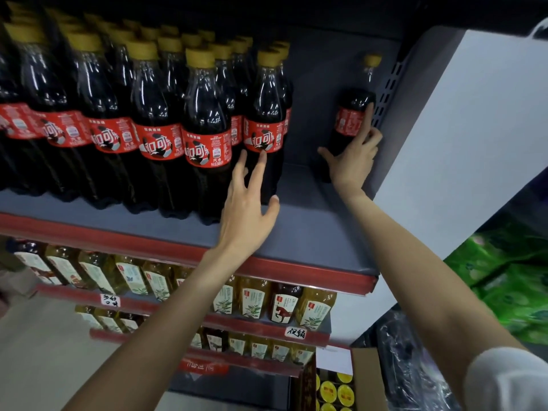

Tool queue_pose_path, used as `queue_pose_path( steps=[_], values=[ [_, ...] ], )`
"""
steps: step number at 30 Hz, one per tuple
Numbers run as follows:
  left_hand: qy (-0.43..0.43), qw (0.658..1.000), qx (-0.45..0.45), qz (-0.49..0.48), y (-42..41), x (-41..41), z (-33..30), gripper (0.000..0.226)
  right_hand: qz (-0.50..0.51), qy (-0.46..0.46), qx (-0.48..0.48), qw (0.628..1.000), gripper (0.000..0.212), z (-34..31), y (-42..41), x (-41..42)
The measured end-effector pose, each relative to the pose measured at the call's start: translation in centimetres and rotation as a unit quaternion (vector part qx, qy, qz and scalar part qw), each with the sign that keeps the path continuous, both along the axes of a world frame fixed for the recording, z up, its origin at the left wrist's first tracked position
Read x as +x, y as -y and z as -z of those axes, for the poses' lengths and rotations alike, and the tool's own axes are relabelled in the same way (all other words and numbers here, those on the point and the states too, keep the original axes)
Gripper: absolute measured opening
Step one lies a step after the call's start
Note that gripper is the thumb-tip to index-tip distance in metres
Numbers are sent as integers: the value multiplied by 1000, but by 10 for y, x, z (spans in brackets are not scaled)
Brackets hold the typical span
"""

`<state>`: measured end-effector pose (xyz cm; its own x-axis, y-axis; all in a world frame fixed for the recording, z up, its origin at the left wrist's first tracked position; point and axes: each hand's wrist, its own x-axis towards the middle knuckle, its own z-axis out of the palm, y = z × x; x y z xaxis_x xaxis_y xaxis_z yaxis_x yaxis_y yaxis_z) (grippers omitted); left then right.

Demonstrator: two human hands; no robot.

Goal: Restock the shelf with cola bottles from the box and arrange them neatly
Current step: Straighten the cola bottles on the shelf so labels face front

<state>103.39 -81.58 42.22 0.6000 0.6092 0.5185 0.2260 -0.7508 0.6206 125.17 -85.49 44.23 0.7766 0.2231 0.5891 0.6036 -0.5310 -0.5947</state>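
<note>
The right hand (351, 161) has its grip round a lone bottle (353, 114) standing at the shelf's (311, 232) right end. The left hand (246, 209), fingers spread and holding nothing, touches the end bottle of the row (265, 126), well apart from it.

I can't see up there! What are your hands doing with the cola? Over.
Right hand holds lone bottle at shelf back, far right. Left hand open, fingertips on end front bottle. Gap between them clear.

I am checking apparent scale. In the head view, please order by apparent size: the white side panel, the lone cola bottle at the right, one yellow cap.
1. white side panel
2. lone cola bottle, in the right hand
3. yellow cap
</note>
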Motion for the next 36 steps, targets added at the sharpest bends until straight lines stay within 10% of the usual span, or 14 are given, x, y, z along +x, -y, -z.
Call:
queue_pose_path(
  steps=[20,28,36],
  values=[
    [62,996,-41,47,12,-5,4,72,-492,-147,7,858,118,-13,64,-58],
    [164,979,-34,116,13,-16,2,59,-522,-172,4,835,112,-13,56,-98],
    [163,980,-3,111,10,-23,4,54,-417,-129,33,899,93,6,61,-127]
  ],
)
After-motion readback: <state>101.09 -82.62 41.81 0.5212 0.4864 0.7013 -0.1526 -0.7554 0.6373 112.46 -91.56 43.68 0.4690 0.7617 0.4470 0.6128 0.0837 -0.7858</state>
